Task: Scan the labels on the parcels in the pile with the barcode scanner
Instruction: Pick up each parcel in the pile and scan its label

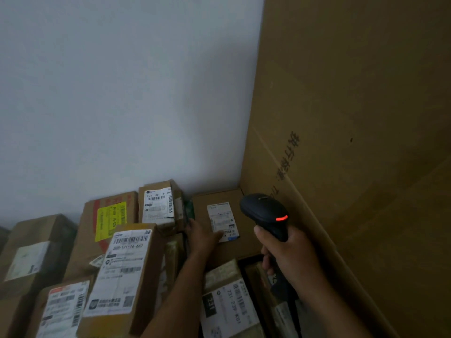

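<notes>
Right hand (290, 254) – fingers curled tight round scanner (264, 211) handle, red light on, head over box (201, 207) right edge. Left hand (202, 236) flat on box, fingers straight, tips touching label (220, 219) bottom edge. Box in corner – wall (122, 93) behind, tall cardboard (353, 118) just right. Parcels (127, 264) packed close on left, little free room.

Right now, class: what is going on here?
A person is scanning parcels. The right hand grips a black barcode scanner, its red light on, pointed toward the white label on a brown parcel in the corner. The left hand rests flat on that parcel, touching the label.
</notes>
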A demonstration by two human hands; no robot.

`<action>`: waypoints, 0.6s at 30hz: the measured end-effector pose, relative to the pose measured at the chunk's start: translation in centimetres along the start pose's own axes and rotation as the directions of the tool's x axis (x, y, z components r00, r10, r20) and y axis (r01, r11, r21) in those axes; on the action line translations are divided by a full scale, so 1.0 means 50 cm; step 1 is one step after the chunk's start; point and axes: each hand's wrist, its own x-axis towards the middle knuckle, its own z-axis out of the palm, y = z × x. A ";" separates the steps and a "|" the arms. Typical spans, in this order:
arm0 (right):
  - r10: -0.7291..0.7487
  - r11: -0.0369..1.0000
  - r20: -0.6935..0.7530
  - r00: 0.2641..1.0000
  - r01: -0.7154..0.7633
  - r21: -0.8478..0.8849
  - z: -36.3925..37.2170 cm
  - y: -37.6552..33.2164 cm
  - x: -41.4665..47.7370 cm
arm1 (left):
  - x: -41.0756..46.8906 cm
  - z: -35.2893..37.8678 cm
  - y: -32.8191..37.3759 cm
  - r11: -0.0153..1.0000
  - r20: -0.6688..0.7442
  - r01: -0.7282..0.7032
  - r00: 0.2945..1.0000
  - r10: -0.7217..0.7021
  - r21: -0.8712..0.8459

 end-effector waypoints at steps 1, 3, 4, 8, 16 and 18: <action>0.003 1.000 -0.001 1.000 -0.003 0.002 -0.001 0.000 0.001 | 0.000 -0.003 -0.002 1.000 0.034 0.027 0.999 -0.027 0.002; 0.006 1.000 -0.001 1.000 -0.006 0.011 -0.001 0.001 0.001 | -0.006 -0.008 -0.003 0.996 0.116 0.079 0.990 -0.075 -0.029; 0.006 1.000 0.000 1.000 -0.006 0.014 -0.002 0.001 0.001 | -0.008 -0.010 -0.004 0.994 0.142 0.094 0.986 -0.084 -0.060; -0.005 1.000 0.021 1.000 0.005 -0.009 0.004 -0.001 -0.004 | -0.010 -0.019 -0.011 0.977 0.153 0.036 0.988 -0.003 -0.211; -0.001 1.000 0.053 0.999 0.001 -0.007 0.021 -0.007 -0.014 | -0.039 -0.027 0.009 0.929 -0.003 -0.140 0.989 0.148 -0.344; 0.007 1.000 0.049 0.999 -0.006 -0.008 0.020 -0.010 -0.019 | -0.046 -0.034 0.026 0.912 -0.040 -0.099 0.995 0.091 -0.397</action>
